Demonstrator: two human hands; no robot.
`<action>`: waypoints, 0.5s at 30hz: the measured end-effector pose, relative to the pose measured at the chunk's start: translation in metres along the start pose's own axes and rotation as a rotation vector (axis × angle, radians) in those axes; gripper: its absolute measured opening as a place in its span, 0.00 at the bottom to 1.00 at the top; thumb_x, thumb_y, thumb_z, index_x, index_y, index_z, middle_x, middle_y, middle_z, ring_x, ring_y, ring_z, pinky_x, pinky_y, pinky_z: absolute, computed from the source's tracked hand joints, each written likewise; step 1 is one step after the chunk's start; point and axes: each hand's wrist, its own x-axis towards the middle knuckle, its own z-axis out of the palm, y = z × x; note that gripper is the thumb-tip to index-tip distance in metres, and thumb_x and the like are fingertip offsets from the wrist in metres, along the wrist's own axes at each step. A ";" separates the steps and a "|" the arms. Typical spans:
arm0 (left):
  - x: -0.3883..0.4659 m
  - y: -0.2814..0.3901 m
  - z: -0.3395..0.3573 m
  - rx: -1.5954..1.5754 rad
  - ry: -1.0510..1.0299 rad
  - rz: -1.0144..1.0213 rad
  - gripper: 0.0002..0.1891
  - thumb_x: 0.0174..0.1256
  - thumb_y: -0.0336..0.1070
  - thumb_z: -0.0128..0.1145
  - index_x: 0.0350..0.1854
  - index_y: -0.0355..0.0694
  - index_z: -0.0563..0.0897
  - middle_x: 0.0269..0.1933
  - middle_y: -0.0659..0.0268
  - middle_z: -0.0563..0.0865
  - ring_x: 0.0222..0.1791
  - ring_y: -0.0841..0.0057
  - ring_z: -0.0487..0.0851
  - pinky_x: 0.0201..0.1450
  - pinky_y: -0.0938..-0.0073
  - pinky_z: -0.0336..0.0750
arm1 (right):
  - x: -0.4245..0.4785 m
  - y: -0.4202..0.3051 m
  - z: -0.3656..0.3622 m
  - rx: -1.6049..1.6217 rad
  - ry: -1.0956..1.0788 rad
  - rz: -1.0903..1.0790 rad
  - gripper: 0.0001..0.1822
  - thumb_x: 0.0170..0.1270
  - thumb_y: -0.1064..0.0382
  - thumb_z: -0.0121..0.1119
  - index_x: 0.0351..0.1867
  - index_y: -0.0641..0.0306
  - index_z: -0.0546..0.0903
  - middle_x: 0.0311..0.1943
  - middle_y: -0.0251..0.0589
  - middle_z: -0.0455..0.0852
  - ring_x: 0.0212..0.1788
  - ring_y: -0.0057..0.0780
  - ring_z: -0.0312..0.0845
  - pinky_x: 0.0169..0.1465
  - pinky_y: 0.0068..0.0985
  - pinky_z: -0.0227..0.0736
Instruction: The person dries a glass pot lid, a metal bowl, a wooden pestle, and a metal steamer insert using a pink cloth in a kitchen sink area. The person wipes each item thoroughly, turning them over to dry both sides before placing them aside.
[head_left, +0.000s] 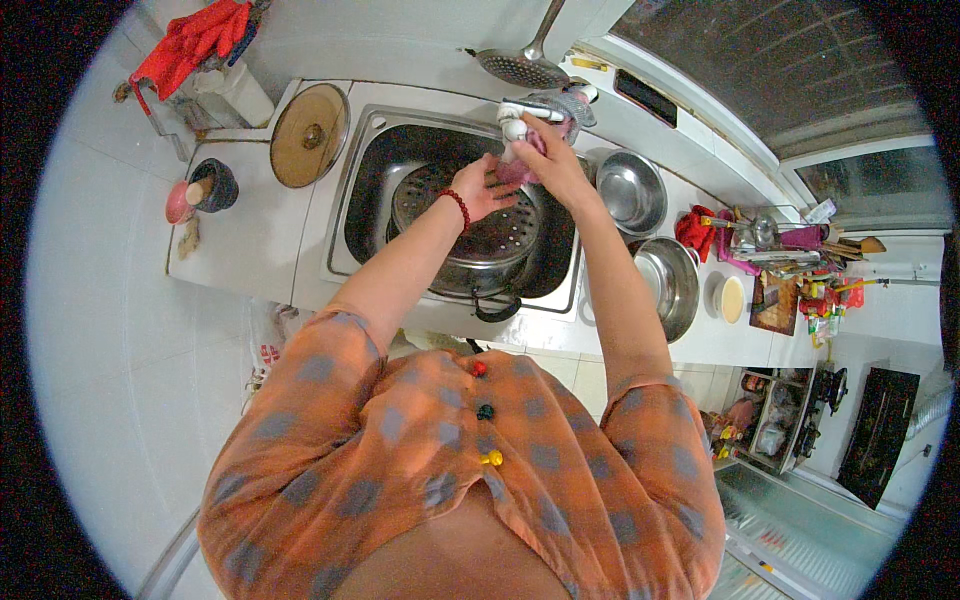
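Note:
Over the sink (360, 217), my left hand (484, 185) is held out with its fingers apart, a red bead bracelet on the wrist. My right hand (551, 161) is at the white faucet (514, 129), beside a pinkish cloth or similar soft thing (517, 169); whether it grips either cannot be told. Grey and pink cloths (574, 112) lie behind the faucet. Below my hands, a perforated metal steamer tray (517, 225) sits on a metal pot (480, 277) with a black handle, inside the sink.
A round glass lid (310, 135) leans left of the sink. Two steel bowls (630, 193) (667, 289) stand to its right. Farther right are a pale round dish (728, 300) and a wooden cutting board (774, 304). A skimmer (523, 67) hangs above the faucet.

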 end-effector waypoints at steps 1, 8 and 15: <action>0.003 -0.002 -0.003 -0.054 -0.006 0.004 0.17 0.71 0.45 0.45 0.55 0.42 0.72 0.53 0.60 0.75 0.54 0.62 0.73 0.61 0.50 0.68 | -0.006 -0.004 0.002 0.149 0.033 0.106 0.22 0.61 0.61 0.57 0.56 0.65 0.73 0.47 0.46 0.80 0.49 0.37 0.76 0.53 0.29 0.70; 0.016 -0.003 -0.023 0.134 0.094 0.149 0.09 0.67 0.38 0.50 0.44 0.42 0.77 0.38 0.66 0.79 0.45 0.72 0.77 0.52 0.66 0.73 | -0.042 0.065 0.026 0.891 0.040 0.580 0.12 0.64 0.65 0.47 0.47 0.62 0.76 0.42 0.37 0.80 0.46 0.28 0.76 0.51 0.29 0.70; 0.026 0.009 -0.041 0.033 0.006 0.087 0.08 0.63 0.44 0.52 0.37 0.48 0.80 0.38 0.70 0.81 0.43 0.74 0.77 0.48 0.57 0.72 | -0.019 0.041 0.077 0.810 0.056 0.533 0.18 0.66 0.67 0.44 0.56 0.62 0.75 0.49 0.36 0.81 0.47 0.27 0.77 0.54 0.27 0.69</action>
